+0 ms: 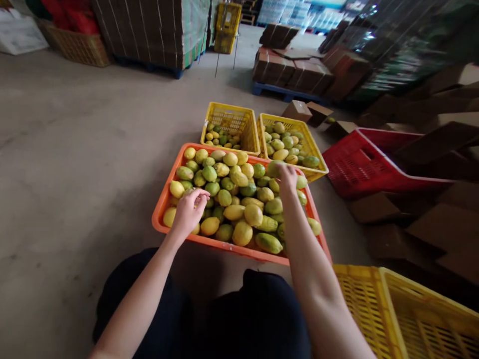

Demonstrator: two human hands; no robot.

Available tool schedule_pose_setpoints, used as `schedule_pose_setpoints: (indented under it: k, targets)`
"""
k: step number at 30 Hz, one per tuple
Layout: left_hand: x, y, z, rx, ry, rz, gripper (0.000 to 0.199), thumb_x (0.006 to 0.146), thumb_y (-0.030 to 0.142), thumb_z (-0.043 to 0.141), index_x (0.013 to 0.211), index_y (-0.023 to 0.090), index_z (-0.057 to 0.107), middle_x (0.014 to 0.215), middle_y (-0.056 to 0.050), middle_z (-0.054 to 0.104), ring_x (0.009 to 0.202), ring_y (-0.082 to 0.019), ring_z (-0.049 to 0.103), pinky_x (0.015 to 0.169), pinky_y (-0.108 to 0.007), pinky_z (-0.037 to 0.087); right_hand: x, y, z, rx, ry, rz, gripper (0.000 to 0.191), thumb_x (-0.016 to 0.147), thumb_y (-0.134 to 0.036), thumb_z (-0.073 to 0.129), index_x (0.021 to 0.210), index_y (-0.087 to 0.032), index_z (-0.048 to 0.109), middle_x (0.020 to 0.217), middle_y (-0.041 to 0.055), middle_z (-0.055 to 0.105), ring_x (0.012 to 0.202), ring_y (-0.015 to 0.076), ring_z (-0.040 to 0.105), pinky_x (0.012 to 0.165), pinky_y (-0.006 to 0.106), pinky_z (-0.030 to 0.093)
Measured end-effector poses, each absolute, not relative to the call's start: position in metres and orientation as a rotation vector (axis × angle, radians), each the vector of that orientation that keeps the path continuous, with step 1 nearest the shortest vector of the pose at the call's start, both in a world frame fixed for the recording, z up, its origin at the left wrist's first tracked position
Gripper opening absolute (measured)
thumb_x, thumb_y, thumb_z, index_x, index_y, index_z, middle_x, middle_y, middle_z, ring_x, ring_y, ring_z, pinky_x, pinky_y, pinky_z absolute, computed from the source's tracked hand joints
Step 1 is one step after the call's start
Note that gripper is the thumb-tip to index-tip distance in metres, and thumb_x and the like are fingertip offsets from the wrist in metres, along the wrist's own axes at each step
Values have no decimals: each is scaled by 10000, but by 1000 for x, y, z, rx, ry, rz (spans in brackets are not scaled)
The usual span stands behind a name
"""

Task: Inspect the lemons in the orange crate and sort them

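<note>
A shallow orange tray (160, 209) full of yellow and green lemons (243, 233) lies in front of my knees. My left hand (192, 203) hovers over the tray's left part, its fingers curled toward the thumb, with no fruit visible between them. Toward the far right corner of the tray, my right hand (287, 175) is closed around a green lemon (274, 168); part of that fruit is covered by the fingers. Past the far rim stand two yellow crates: the left crate (245, 132) is partly filled with small lemons, and the right crate (318, 149) holds larger ones.
Another yellow crate (387, 299) stands close by my right arm. To the right are a red crate (352, 164) and a heap of cardboard boxes (441, 224). Farther back are stacked cartons on a blue pallet (275, 92), a wrapped stack (149, 35) and a wicker basket (80, 45).
</note>
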State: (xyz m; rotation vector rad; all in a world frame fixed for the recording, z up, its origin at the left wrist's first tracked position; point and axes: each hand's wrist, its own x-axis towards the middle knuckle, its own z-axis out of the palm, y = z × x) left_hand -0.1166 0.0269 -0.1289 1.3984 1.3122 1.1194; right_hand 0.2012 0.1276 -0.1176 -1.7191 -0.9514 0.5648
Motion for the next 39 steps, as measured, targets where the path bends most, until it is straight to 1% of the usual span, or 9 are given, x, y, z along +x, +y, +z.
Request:
schedule_pose_setpoints:
  k: [3,6,9,13,17,23,28,34,39]
  targets:
    - [-109,30,-127,1379,1281,1124,158,958,187,610,913,221,758,965,-59,827,926,-225,783,903,-336,614,193,106,-82,-1247,-492,831,470,957,-618,321,857,-257,606,867,78,683,832,232,695,788,480,608]
    - [-96,32,-130,1375,1281,1099,167,960,156,599,915,209,750,947,-59,830,882,-211,781,850,-313,606,183,69,-58,-670,-122,1006,661,923,-713,299,881,-206,720,863,154,696,855,268,731,720,453,600]
    - [-81,29,-133,1383,1270,1032,174,965,144,595,923,209,750,946,-56,834,864,-205,780,835,-303,601,173,33,-58,-422,172,1151,392,941,-526,461,959,-250,739,881,110,719,780,221,724,581,334,575]
    - [-67,23,-135,1473,1274,902,173,985,167,597,940,214,757,976,-55,837,885,-204,778,834,-291,594,170,13,-83,-643,68,1158,203,868,-395,562,927,-283,721,807,34,703,751,206,696,562,307,587]
    - [-66,19,-142,1765,1459,588,148,995,223,624,966,234,769,1021,-76,840,959,-249,780,867,-326,584,171,11,-87,-854,9,1113,275,886,-413,481,811,-258,697,831,61,713,842,239,709,685,391,621]
    - [-89,18,-157,2065,1644,12,231,1015,270,593,1148,188,763,1199,-130,815,1123,-293,761,975,-376,574,161,-9,-47,-756,377,1193,291,958,-385,428,933,-224,668,775,21,670,664,169,647,572,297,596]
    - [-86,26,-162,2173,1532,28,251,998,228,591,1188,209,755,1198,-98,808,1090,-267,761,983,-380,592,161,-16,-41,-629,410,1259,257,923,-380,461,1001,-243,665,798,16,692,675,177,665,578,302,614]
    - [-45,62,-161,2702,1338,-18,579,891,-12,562,1428,192,636,1548,-165,606,1459,-309,539,1212,-488,442,165,-10,-50,-597,427,1273,264,913,-385,455,998,-252,667,793,21,706,709,194,689,607,326,628]
    - [-31,93,-158,2739,1232,-146,466,847,9,667,1263,204,740,1389,-152,707,1344,-320,626,1191,-516,431,166,-1,-63,-593,362,1311,244,920,-426,506,975,-247,662,795,32,710,735,208,704,670,362,659]
